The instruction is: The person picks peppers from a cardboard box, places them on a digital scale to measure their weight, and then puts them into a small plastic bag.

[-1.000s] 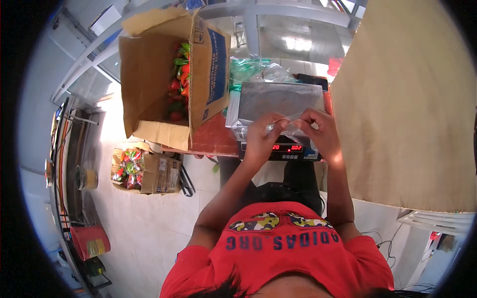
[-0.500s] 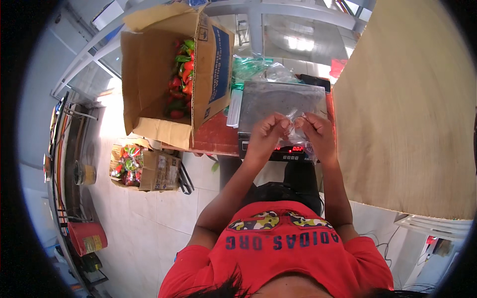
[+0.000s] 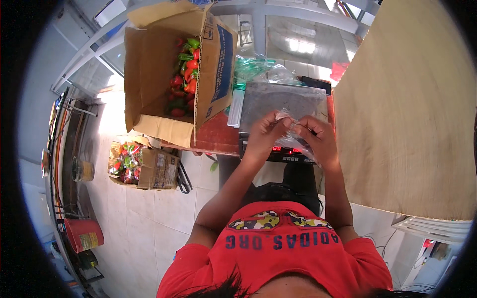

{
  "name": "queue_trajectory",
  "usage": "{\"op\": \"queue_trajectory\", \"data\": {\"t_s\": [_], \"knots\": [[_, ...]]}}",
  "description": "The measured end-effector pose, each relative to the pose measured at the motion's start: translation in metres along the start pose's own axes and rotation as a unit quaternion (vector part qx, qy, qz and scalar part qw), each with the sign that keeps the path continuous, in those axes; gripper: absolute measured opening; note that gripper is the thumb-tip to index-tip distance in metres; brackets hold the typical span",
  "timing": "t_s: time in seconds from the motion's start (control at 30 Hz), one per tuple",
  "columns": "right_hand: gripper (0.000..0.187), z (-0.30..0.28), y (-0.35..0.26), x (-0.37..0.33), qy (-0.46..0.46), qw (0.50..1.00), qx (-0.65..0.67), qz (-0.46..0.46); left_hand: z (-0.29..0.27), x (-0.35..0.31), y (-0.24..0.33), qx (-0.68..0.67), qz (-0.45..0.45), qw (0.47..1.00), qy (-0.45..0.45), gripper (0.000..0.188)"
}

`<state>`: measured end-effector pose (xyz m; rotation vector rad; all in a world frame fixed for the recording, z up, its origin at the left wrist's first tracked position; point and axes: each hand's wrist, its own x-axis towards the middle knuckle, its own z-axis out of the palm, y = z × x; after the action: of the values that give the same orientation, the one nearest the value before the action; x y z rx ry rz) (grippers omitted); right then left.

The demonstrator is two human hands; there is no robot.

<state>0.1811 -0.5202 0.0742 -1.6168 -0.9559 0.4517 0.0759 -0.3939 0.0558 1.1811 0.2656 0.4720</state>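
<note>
Op: Quick check, what's my left hand (image 3: 264,136) up to?

Obs: You're pinching clear plastic (image 3: 301,143) w/ it, thumb against bent fingers.

Op: And my right hand (image 3: 321,140)?

Obs: Same grip, thumb to fingertips on the same plastic. Your 2 hands are near each other, fingertips almost meeting.

Op: Where's the plastic exactly?

Obs: B/w your hands, over the near edge of the scale (image 3: 268,99), w/ part of it hanging in front of the red-lit display (image 3: 286,149). Prob. a small bag, but it's see-through & crumpled, so can't say for sure.

Op: What's around the scale?

Obs: It sits on your red table (image 3: 222,133). Just beyond it there's green-tinted plastic (image 3: 248,69) & a dark flat object (image 3: 316,84) at the far R corner. To your L, a big cardboard box (image 3: 149,74), flaps spread, has red & green peppers (image 3: 191,88) inside.

Op: Anything lower down?

Obs: Yep, on the floor to your L: a smaller carton (image 3: 160,171) w/ red & green peppers too, and farther off, a red bin (image 3: 82,234). A big tan board (image 3: 407,114) stands on your R.
</note>
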Motion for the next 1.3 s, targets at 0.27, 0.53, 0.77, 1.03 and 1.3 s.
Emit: {"op": "queue_trajectory", "data": {"t_s": [0.27, 0.53, 0.77, 1.03, 1.3], "knots": [[0.017, 0.001, 0.006, -0.002, -0.014, 0.999, 0.031, 0.009, 0.001, -0.004, -0.007, -0.04, 0.048, 0.998, 0.032, 0.02], [0.027, 0.014, 0.008, 0.0, 0.04, 0.988, 0.15, 0.02, -0.01, -0.015, -0.008, -0.106, -0.012, 0.993, -0.046, 0.019], [0.02, -0.003, 0.022, -0.011, -0.088, 0.83, 0.535, 0.133, -0.03, -0.023, -0.023, 0.081, -0.016, 0.986, -0.144, 0.015], [0.02, -0.003, 0.001, -0.02, -0.233, 0.932, 0.136, 0.243, -0.032, -0.016, -0.017, -0.374, -0.076, 0.911, -0.156, 0.021], [0.019, 0.01, 0.04, 0.007, -0.059, 0.789, 0.6, 0.114, -0.042, -0.023, -0.006, -0.047, -0.203, 0.957, -0.2, 0.03]]}}
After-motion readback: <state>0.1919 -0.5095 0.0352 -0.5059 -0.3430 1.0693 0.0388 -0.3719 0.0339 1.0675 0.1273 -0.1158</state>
